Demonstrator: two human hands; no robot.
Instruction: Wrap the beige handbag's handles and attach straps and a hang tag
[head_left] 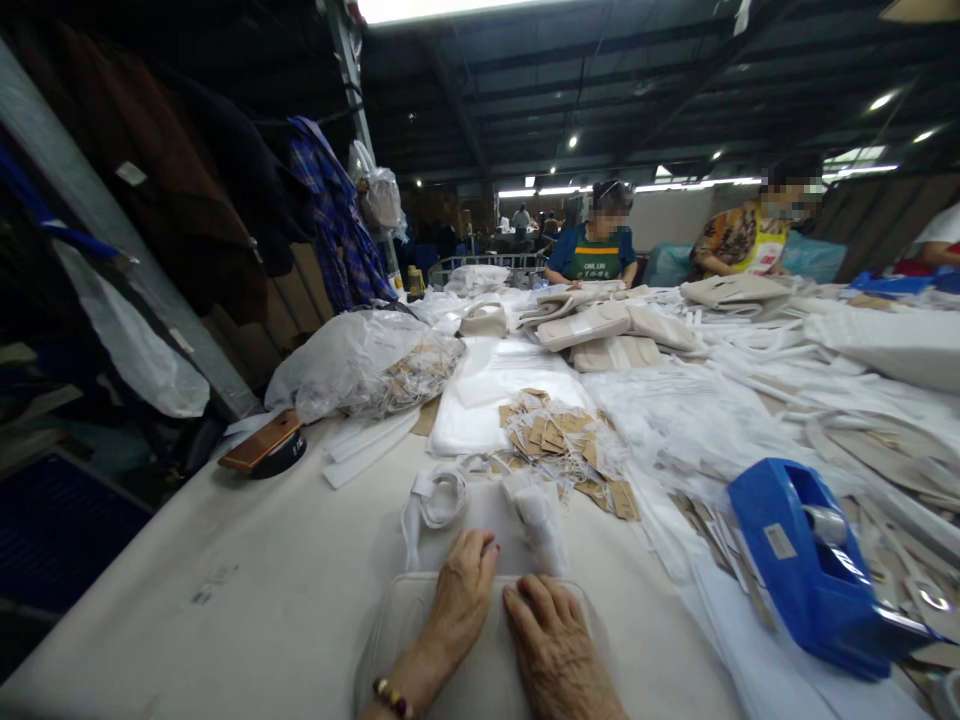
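Observation:
A beige bag with rounded corners [405, 640] lies flat on the table right in front of me. My right hand [553, 635] rests palm down on it, fingers slightly bent and a little apart. My left hand [466, 580] crosses the bag's far edge, its fingers stretched forward; a beaded bracelet circles that wrist. No object shows in either hand. Beyond the edge, a coiled white strap [442, 500] lies on the left, and a bundle in thin white wrapping [541, 520] lies on the right. The bag's near end runs out of view.
Brown tags with white strings [559, 440] are heaped ahead. A blue tape dispenser [802, 570] stands at right, near scissors [919, 590]. A phone-like brown object [259, 440] sits at left. Stacked beige bags [600, 330] lie farther back, with co-workers [596, 250] across the table.

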